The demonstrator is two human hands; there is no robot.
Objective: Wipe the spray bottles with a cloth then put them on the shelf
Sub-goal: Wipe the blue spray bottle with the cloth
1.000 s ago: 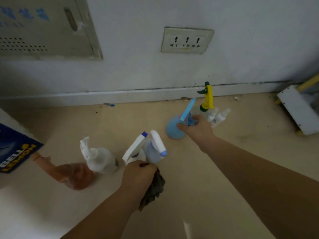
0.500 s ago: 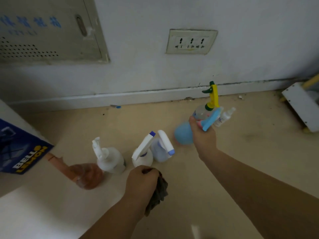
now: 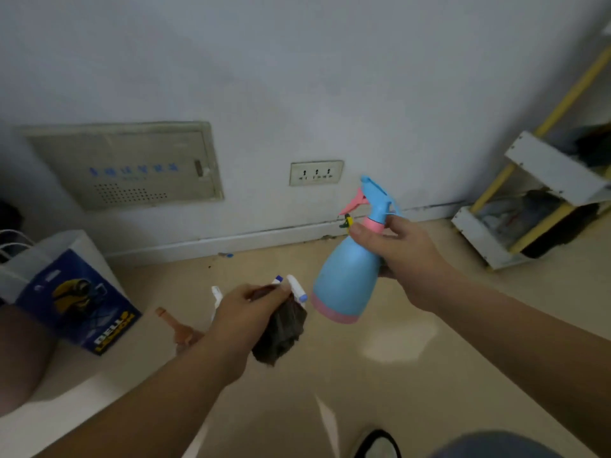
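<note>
Blue, smooth plastic makes our pear-shaped spray bottle [image 3: 344,279], with a pink band at its bottom. Our right hand [image 3: 406,259] holds it up above the floor [image 3: 396,391], fingers [image 3: 363,231] curled round its thin neck. Our left hand [image 3: 244,309] squeezes a dark, crumpled cloth [image 3: 281,332] just beside the bottle's bottom. The white shelf [image 3: 482,239] stands at the floor's right edge.

I'm seeing the floor [image 3: 429,375] carrying a blue bag [image 3: 76,299] at left, a brown bottle [image 3: 178,328] near it, white bottles [image 3: 296,287] standing partly hidden, and a shelf [image 3: 489,239] standing at right by the wall.
</note>
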